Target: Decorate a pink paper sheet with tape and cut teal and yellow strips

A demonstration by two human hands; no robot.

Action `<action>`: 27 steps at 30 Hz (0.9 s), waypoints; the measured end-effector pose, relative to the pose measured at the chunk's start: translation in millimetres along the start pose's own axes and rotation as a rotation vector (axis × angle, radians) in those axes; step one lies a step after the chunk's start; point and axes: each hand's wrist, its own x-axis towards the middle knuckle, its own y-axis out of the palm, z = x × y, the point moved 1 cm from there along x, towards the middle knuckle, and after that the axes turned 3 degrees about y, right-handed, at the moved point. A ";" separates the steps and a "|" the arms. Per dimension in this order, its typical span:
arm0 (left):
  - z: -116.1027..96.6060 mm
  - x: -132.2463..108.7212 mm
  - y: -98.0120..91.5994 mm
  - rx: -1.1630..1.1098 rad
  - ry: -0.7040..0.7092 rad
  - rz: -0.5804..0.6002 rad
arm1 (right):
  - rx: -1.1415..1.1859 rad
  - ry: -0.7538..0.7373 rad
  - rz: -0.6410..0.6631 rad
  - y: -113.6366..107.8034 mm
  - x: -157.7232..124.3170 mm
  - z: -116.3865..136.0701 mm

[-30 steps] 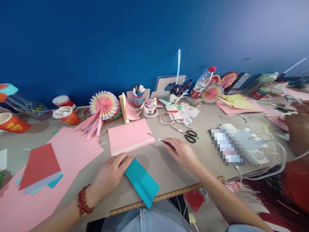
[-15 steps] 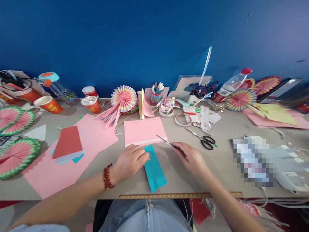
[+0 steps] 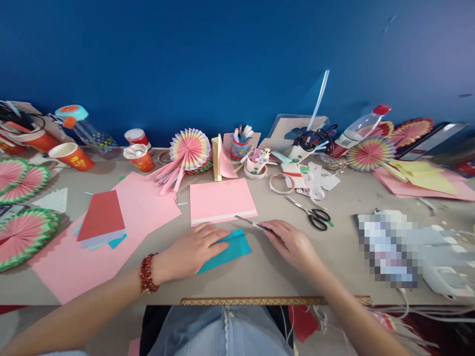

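Note:
My left hand [image 3: 195, 251] lies flat with fingers stretched over a folded teal paper [image 3: 237, 245], pressing it to the table. Part of the paper is hidden under the palm. In my right hand [image 3: 293, 245] is a slim craft knife [image 3: 246, 220], its dark handle mostly covered by my fingers. The blade points left, over the lower edge of a pink sheet [image 3: 222, 198] that has a white strip along its near side. A pair of black-handled scissors [image 3: 313, 216] lies right of the sheet.
On the left, a red paper [image 3: 103, 216] lies over a large pink sheet [image 3: 89, 267]. Paper fans, including a pleated rosette [image 3: 190, 151], cups and a plastic bottle [image 3: 358, 131] stand along the blue wall. A tape roll [image 3: 281, 183] lies near the scissors. A blurred-out device [image 3: 386, 249] sits right.
The teal paper has turned from lengthwise to a slant across the table. My left hand has flattened and spread over it. The knife's tip has shifted slightly left and down.

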 end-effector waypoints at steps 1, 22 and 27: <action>1.2 -1.3 -1.0 -0.024 -0.047 -0.032 | 0.000 -0.008 0.003 1.0 -0.7 -0.6; 3.2 16.8 25.7 0.075 -0.196 -0.197 | -0.145 -0.070 -0.034 -0.7 -28.8 -2.3; 6.2 20.9 28.1 0.038 -0.228 -0.231 | -0.134 -0.038 -0.040 -0.6 -35.0 -3.5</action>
